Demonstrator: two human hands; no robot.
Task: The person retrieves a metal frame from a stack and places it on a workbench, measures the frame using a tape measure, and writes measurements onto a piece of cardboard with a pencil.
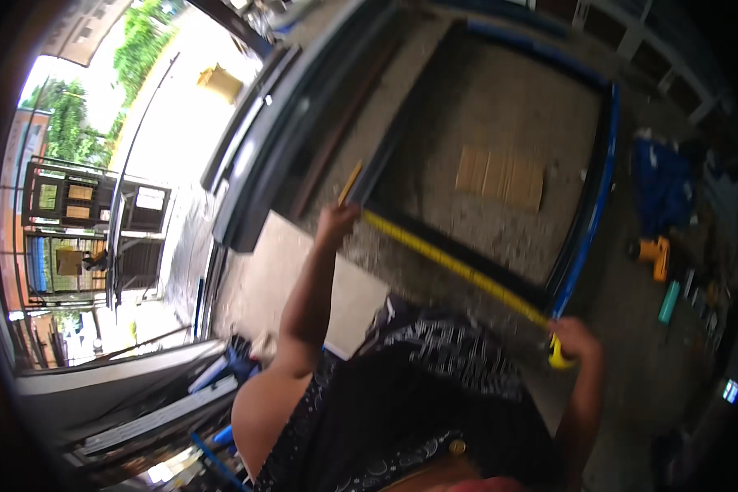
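A yellow tape measure blade (pixel 455 264) is stretched along the near bar of a dark rectangular frame (pixel 459 248), whose right side carries a blue strip (pixel 608 164). My left hand (pixel 336 225) is closed at the frame's near left corner, by the blade's far end. Upright from its fingers sticks a slim yellow-orange pencil (pixel 350 182). Whether these fingers also pinch the blade's tip, I cannot tell. At the near right corner my right hand (pixel 578 338) grips the yellow case of the tape measure (pixel 558 356), partly covered by the fingers.
Inside the frame lies a cardboard piece (pixel 500 178). Long dark metal profiles (pixel 258 164) are stacked to the left, beside a pale board (pixel 271 275). On the right are a blue cloth-like bundle (pixel 662 180), an orange power drill (pixel 653 254) and a green cylinder (pixel 669 302).
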